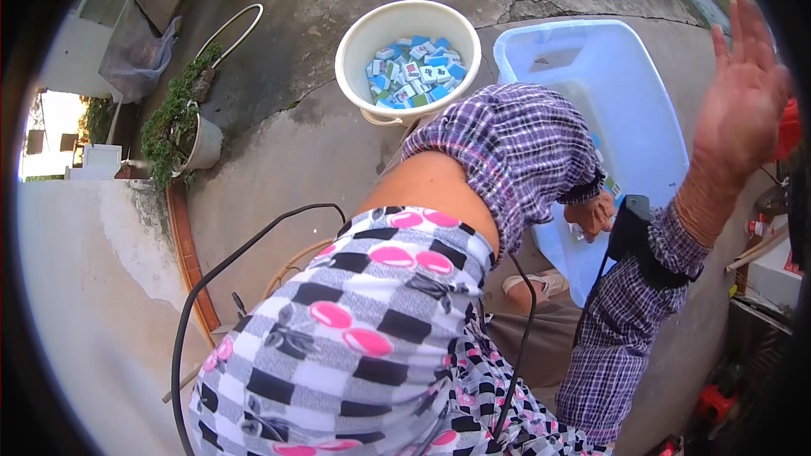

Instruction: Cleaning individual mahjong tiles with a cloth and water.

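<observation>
My left hand (592, 214) reaches into a translucent blue plastic bin (633, 85), its fingers curled down. A few mahjong tiles (611, 186) lie in the bin just above that hand, partly hidden by my checked sleeve. A bit of white and green shows under the fingers, but whether they grip it is not visible. My right hand (738, 95) is raised beyond the bin's right side, palm showing and fingers extended, holding nothing. To the left of the bin stands a cream plastic bucket (345, 54) with many blue, green and white mahjong tiles (418, 73) inside.
A leafy plant in a white pot (206, 145) stands at the left by a low wall (95, 240). A black cable (244, 225) loops beside my body. At the right edge are a red object (716, 402) and other clutter. Cracked concrete (298, 117) forms the ground.
</observation>
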`<state>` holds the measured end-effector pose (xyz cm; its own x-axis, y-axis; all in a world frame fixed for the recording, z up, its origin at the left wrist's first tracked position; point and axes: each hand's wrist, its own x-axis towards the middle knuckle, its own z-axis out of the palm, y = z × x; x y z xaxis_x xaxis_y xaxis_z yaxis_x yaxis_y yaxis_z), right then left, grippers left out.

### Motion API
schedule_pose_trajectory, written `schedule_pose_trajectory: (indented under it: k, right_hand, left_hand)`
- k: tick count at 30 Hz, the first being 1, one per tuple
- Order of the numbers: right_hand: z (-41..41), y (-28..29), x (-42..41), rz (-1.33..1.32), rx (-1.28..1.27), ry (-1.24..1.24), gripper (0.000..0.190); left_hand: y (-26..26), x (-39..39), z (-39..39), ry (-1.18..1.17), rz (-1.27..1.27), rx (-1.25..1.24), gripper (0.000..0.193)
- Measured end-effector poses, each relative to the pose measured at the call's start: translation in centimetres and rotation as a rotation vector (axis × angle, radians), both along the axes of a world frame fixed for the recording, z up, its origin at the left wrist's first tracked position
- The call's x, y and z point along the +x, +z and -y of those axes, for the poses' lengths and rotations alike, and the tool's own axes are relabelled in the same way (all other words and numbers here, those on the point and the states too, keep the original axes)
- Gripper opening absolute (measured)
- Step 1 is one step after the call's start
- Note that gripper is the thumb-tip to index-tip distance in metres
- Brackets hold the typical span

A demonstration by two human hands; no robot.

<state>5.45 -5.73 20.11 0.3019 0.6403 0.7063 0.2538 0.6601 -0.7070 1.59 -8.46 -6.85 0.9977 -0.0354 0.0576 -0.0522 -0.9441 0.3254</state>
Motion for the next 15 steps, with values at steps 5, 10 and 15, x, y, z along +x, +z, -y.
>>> schedule_pose_trajectory:
  k: [5, 10, 15]
  right_hand:
    - [5.0, 3.8, -11.9, 0.432, 0.080, 0.703, 0.076]
    - [8.4, 0.6, -10.0, 0.192, 0.134, 0.658, 0.075]
    - [8.6, 3.4, -7.5, 0.317, -0.036, 0.141, 0.051]
  left_hand:
    - [1.1, -2.9, -2.8, 0.019, -0.048, 0.122, 0.035]
    - [0.8, -4.5, -3.2, 0.025, -0.045, 0.151, 0.034]
    - [1.8, -0.9, -2.6, -0.043, 0.008, 0.192, 0.034]
